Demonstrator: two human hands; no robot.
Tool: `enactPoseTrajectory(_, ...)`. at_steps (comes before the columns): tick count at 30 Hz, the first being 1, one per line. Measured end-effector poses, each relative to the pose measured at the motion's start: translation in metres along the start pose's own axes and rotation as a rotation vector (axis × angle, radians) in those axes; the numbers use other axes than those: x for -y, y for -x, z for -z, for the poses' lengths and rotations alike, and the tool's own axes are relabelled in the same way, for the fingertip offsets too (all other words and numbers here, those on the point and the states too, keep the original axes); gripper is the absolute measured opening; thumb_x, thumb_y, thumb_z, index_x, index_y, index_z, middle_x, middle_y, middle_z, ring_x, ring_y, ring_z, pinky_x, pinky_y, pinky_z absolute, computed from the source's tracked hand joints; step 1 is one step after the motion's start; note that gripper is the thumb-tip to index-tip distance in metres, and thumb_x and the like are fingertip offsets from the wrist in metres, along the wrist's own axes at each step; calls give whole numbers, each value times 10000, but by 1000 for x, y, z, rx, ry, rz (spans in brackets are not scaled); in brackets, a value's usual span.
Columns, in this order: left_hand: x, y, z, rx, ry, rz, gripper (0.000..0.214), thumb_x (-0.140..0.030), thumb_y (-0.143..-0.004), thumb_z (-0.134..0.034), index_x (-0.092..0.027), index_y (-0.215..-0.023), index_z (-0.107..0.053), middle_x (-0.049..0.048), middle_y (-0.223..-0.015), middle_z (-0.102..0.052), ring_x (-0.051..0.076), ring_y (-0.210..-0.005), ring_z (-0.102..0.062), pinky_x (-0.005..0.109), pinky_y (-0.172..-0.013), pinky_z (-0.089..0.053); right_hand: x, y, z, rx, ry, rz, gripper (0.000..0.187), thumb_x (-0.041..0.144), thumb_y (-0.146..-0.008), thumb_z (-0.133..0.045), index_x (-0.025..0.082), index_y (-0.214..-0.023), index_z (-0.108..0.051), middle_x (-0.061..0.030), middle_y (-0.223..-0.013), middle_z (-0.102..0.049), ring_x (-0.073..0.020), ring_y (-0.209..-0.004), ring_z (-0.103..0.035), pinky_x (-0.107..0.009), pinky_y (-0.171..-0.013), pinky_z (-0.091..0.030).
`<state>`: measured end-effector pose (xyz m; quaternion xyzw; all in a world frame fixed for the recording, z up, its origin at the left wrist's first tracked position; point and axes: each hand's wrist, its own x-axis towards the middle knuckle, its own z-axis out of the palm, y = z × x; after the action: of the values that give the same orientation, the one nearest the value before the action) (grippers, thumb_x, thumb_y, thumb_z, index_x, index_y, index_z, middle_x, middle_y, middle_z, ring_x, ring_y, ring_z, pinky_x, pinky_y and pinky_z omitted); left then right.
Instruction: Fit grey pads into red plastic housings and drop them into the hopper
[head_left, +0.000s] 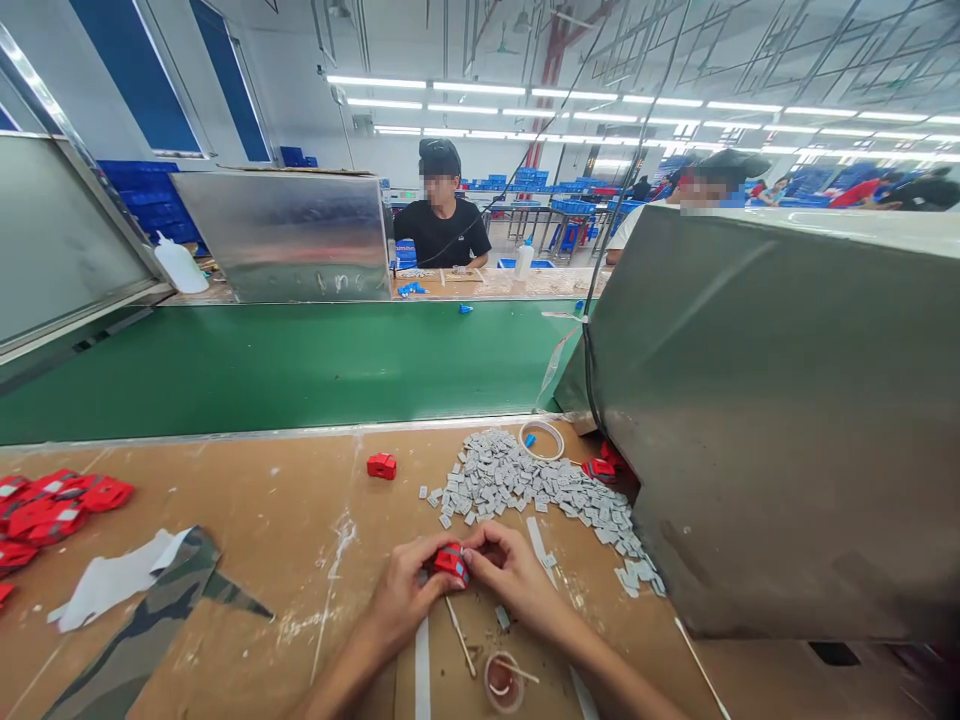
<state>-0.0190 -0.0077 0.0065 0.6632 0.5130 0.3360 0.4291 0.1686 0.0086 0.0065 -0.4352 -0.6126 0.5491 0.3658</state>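
A small red plastic part [451, 563] with grey patches is held just above the brown work surface. My left hand [405, 590] grips it from the left between thumb and fingers. On its right side, the thumb and fingertips of my right hand [514, 575] are pinched together against it; whether a small tile is between them I cannot tell. Below the hands lie a thin white stick [460, 637], one grey tile [502, 617] and a small clear cup [503, 684] with another stick across it. Beyond the hands spreads a pile of small grey tiles [517, 475].
One red part [382, 466] stands ahead, and several more red parts [56, 510] are heaped at far left beside camouflage cloth [161, 610]. A tape roll [541, 440] touches the tile pile. A large metal box [787, 420] blocks the right. Behind the green belt [337, 360] sits a person [442, 220].
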Motion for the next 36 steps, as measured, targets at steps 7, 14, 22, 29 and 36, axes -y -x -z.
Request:
enactPoseTrajectory(7, -6, 1, 1, 32, -77, -45, 178, -296, -796, -650, -182, -925, -699, 25, -800, -718, 193, -741, -619, 260, -710, -464, 7, 3, 1, -7, 230, 219, 273, 322, -917, -554, 184, -682, -544, -10, -733, -533, -145, -686, -487, -251, -611, -365)
enactPoseTrajectory(14, -6, 1, 3, 44, -63, -59, 161, -254, -783, -672, -169, -914, -709, 31, -817, -723, 187, -757, -623, 249, -709, -466, 6, 3, 1, 32, 206, 173, 275, 338, -919, -566, 180, -695, -553, -9, -735, -535, -141, -683, -485, -247, -609, -368)
enactPoseTrajectory(22, 2, 1, 4, -15, -122, -214, 260, -194, -811, -681, -186, -1070, -687, 67, -994, -759, 201, -892, -702, 292, -831, -547, 15, 1, 13, 121, -50, -4, 261, 433, -855, -674, 178, -896, -637, -20, -859, -616, -138, -726, -559, -252, -647, -438)
enactPoseTrajectory(29, 8, 0, 8, -22, -191, -309, 235, -179, -864, -626, -174, -1094, -676, 78, -996, -766, 186, -884, -719, 281, -818, -573, 15, 2, 13, 99, 53, 36, 233, 399, -892, -642, 178, -904, -711, -34, -868, -585, -140, -722, -532, -254, -634, -427)
enactPoseTrajectory(36, 7, 0, 10, 28, -255, -433, 205, -151, -910, -552, -167, -1072, -677, 78, -941, -763, 180, -843, -720, 265, -769, -579, 5, 0, 14, 190, -48, 13, 282, 422, -867, -672, 164, -761, -628, 5, -797, -510, -115, -672, -442, -230, -587, -331)
